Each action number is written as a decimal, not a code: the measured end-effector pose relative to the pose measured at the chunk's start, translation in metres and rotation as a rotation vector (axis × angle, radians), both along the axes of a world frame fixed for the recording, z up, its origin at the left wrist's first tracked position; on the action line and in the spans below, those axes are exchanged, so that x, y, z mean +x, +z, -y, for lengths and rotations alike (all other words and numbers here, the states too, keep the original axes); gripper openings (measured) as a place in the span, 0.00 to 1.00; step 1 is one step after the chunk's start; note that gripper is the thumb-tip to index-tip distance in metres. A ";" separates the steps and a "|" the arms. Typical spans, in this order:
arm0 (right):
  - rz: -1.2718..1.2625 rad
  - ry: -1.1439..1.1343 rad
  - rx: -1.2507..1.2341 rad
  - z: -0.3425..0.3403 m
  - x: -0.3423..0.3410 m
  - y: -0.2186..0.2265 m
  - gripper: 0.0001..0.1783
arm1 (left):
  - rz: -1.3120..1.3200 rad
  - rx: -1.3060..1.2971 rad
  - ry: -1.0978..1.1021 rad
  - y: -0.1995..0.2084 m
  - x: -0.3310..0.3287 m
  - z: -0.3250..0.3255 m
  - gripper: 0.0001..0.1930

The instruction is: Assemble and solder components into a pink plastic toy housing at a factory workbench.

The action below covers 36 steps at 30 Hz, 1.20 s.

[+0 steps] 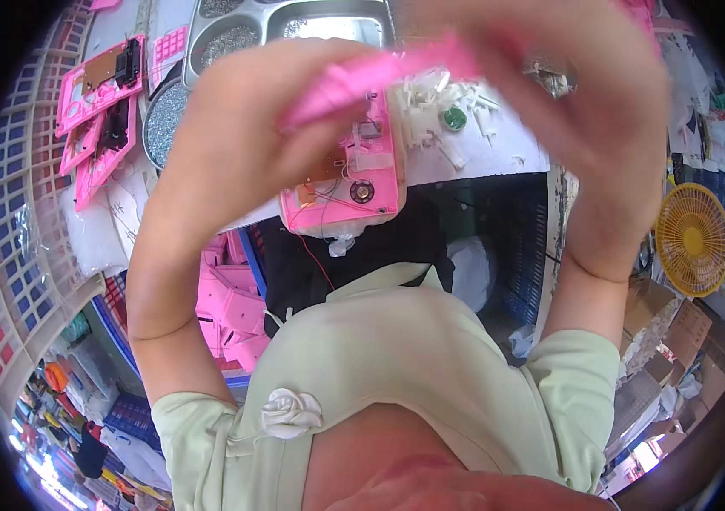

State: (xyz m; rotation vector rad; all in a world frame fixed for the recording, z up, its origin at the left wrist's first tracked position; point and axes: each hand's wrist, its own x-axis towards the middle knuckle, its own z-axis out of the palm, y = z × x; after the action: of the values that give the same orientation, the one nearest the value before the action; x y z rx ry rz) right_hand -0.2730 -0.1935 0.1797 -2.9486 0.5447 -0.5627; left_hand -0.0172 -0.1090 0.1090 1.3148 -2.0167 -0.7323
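Above the bench, my left hand (252, 111) is closed round one end of a pink plastic part (337, 89), blurred by motion. My right hand (601, 94) is raised on the other side, its curled fingers at the part's far end; blur hides the exact grip. Below them lies an open pink plastic housing (388, 192) with a round speaker (361, 192), thin wires and small electronic parts. The left hand and the raised part cover some of this housing. White plastic pieces (430, 119) lie in a heap to its right, around a small green round container (453, 118).
A metal compartment tray (273, 43) of small metal parts stands at the back, with a bowl of small parts (166, 123) beside it. Pink housings (103, 111) are stacked at left; more pink parts (234, 302) lie below. A yellow basket (693, 240) is at right.
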 end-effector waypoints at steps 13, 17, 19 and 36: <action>0.702 -0.354 1.291 -0.068 0.026 -0.155 0.45 | -0.712 0.180 0.398 -0.100 -0.009 -0.044 0.34; 0.772 -0.352 1.326 -0.073 0.011 -0.163 0.44 | -0.422 0.151 0.474 -0.104 -0.002 -0.062 0.40; 0.823 -0.393 1.264 -0.070 0.002 -0.170 0.45 | -0.134 0.119 0.596 -0.098 -0.008 -0.085 0.39; 0.993 -0.405 1.160 -0.064 -0.009 -0.170 0.38 | -0.945 0.671 0.632 -0.143 -0.031 -0.183 0.09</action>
State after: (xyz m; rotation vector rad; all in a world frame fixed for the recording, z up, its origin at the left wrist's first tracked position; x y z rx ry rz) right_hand -0.2819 -0.1294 0.0100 -1.2643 0.8812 -1.1121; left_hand -0.0482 0.0739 -0.0342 1.4270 -0.5678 -1.4105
